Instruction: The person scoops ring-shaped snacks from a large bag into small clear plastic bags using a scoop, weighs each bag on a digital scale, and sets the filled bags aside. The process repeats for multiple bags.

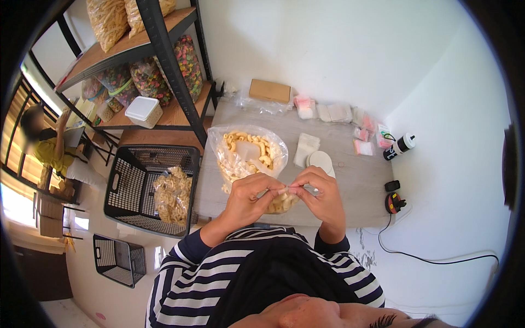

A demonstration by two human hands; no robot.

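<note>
Small clear bag (283, 203): at the clock's centre, in front of the striped shirt (205, 277), yellow macaroni inside; partly hidden by the hands
Bag's direction: gathered top edge toward 12 o'clock, filled body toward 6; long axis roughly 12 to 6, as far as it shows
Left hand (247, 198): reaching in from 7 o'clock; thumb and forefinger closed in a pinch on the bag's top edge, other fingers curled
Right hand (324, 200): reaching in from 5 o'clock; thumb and forefinger tips together on the same edge, a little gap behind the tips
Fingertips: the two pinches side by side, nearly meeting
Large clear bag (278, 143): between 10 and 11 o'clock, near the left hand, mouth spread wide, curved macaroni (265, 147) showing inside
Tabletop (361, 191): grey wood-look; flat clear packets (306, 149) at 1 o'clock, a pale round disc (321, 160) overlapping their edge between 1 and 2
Wall side: brown box (270, 91) near 12; pink-and-white packs (363, 147) near 2; black-and-white bottle (400, 146) between 2 and 3
Black basket (123, 188): 9 o'clock, beside the table, holding bagged tan pieces (173, 195)
Shelf (180, 112): between 10 and 11, stacked with filled bags
Co-worker (54, 153): just past 9, yellow top, well apart
</note>
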